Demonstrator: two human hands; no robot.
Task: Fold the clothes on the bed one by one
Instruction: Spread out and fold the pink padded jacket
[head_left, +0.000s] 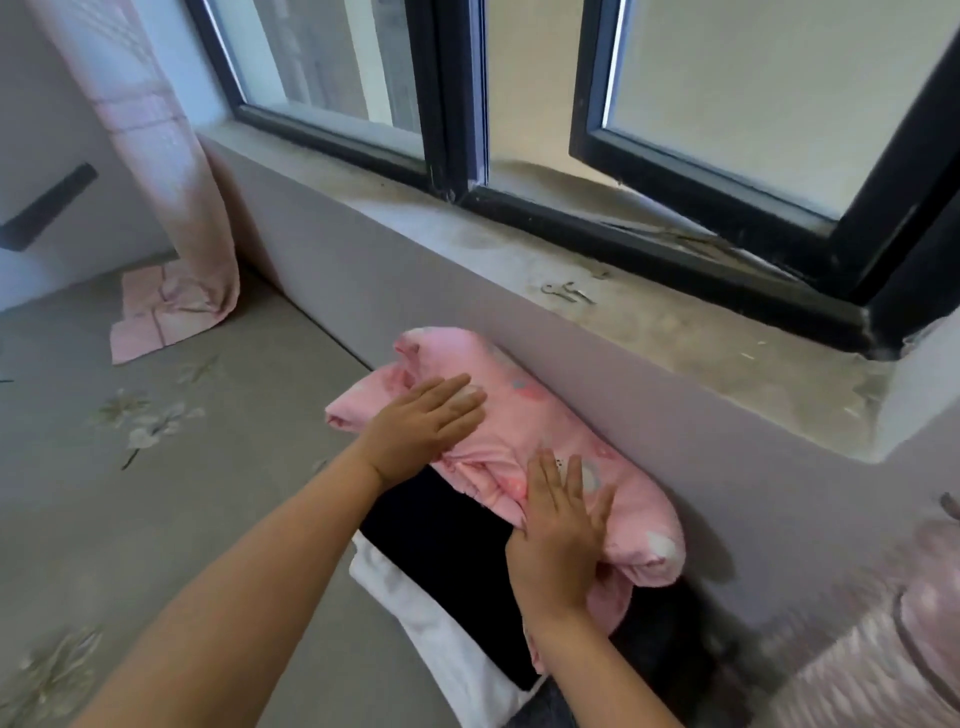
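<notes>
A folded pink patterned garment (524, 415) lies on top of a stack against the wall below the window. Under it are a black garment (452, 540) and a white one (415, 608). My left hand (423, 426) lies flat on the pink garment's left half, fingers straight and together. My right hand (561, 525) presses flat on its right half, fingers spread. Both palms face down on the fabric. The stack sits on the grey floral bed sheet (156, 441).
A dusty window sill (649, 312) with black window frames runs above the stack. A pink curtain (171, 171) hangs at the left, its end pooled on the bed. More pink fabric (883, 649) lies at the lower right.
</notes>
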